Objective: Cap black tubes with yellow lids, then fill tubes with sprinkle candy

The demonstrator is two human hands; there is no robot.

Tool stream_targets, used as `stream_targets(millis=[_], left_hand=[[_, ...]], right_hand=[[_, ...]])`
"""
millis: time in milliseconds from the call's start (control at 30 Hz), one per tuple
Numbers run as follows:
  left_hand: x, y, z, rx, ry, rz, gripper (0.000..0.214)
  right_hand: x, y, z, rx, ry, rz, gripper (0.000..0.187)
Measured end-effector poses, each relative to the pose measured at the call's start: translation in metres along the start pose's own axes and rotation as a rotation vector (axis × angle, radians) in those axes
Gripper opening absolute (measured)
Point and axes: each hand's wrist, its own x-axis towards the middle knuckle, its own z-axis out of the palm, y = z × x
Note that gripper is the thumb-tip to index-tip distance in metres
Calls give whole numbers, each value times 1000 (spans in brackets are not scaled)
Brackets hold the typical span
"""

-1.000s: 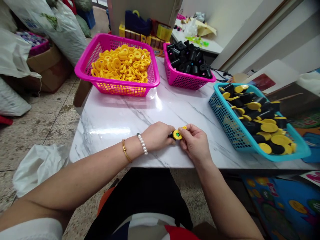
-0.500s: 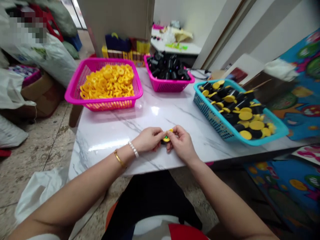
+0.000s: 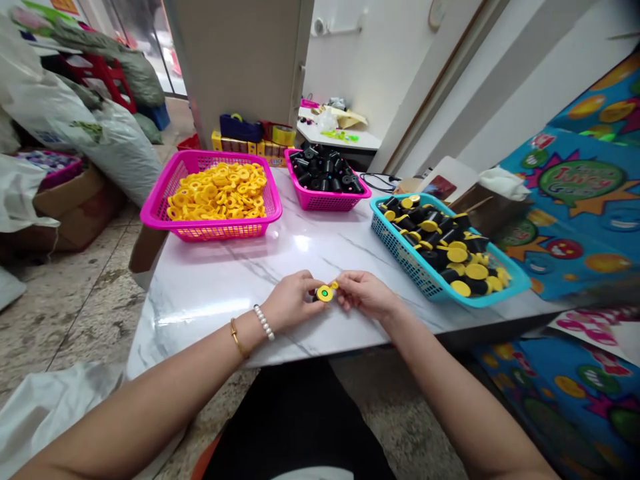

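My left hand (image 3: pixel 289 301) grips a small black bottle with a yellow ring-shaped cap (image 3: pixel 319 296); a green spot shows at the ring's centre. Most of the black body is hidden by the fingers. At the cap's right edge, the fingertips of my right hand (image 3: pixel 367 293) pinch a small yellow flap (image 3: pixel 335 285). Whether this flap is joined to the cap, I cannot tell. Both hands are low over the front part of the white marbled table (image 3: pixel 210 267).
A pink basket (image 3: pixel 153 217) holds loose yellow caps at the back left. Black bottles fill a smaller pink basket (image 3: pixel 333 201) behind. On the right stands a turquoise basket (image 3: pixel 400 253) of black bottles with yellow lids. Yellow boxes (image 3: pixel 240 145) line the table's back edge.
The fingers of both hands were closed together over the cap; now my right hand has drawn back to the right, leaving the yellow ring and green centre exposed. The view has tilted up.
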Motion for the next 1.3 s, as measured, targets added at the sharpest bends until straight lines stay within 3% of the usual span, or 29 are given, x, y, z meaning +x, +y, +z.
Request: stream_targets(millis=[67, 133, 300, 400, 467, 533, 600, 667, 767, 833, 900, 933, 1067, 1233, 1300], left_hand=[[0, 2, -1, -15, -30, -8, 21], [1, 3, -2, -27, -50, -28, 19], [4, -3, 3, -164, -158, -112, 20], [2, -3, 5, -140, -176, -104, 21], [1, -2, 7, -24, -136, -87, 25], [0, -3, 9, 86, -98, -35, 25], [-1, -4, 11, 129, -104, 49, 23], [0, -6, 12, 128, -131, 82, 35], [1, -7, 11, 123, -151, 37, 52], [1, -6, 10, 131, -154, 13, 48], [1, -5, 9, 132, -157, 6, 44], [2, -4, 8, 130, -156, 4, 43], [2, -4, 7, 108, -142, -17, 42], [3, -6, 8, 90, -125, -30, 39], [4, -6, 8, 89, -116, -34, 38]], right_hand=[[4, -10, -2, -118, -140, 57, 35], [8, -17, 0, -210, -197, 74, 36], [8, -10, 5, -235, -169, 51, 39], [0, 3, 8, -344, -147, -71, 45], [-8, 10, 14, -541, -48, -245, 41], [-18, 13, 22, -725, 132, -423, 35], [-31, 9, 26, -823, 282, -514, 28], [-47, -4, 21, -897, 422, -558, 24], [-72, -36, -15, -996, 649, -587, 27], [-84, -60, -54, -1072, 828, -566, 29], [-89, -82, -98, -1275, 1098, -468, 33], [-90, -90, -118, -1338, 1156, -400, 36], [-89, -98, -172, -1423, 1094, -267, 60], [-81, -61, -186, -1541, 809, -283, 69], [-73, -49, -191, -1591, 828, -264, 63]])
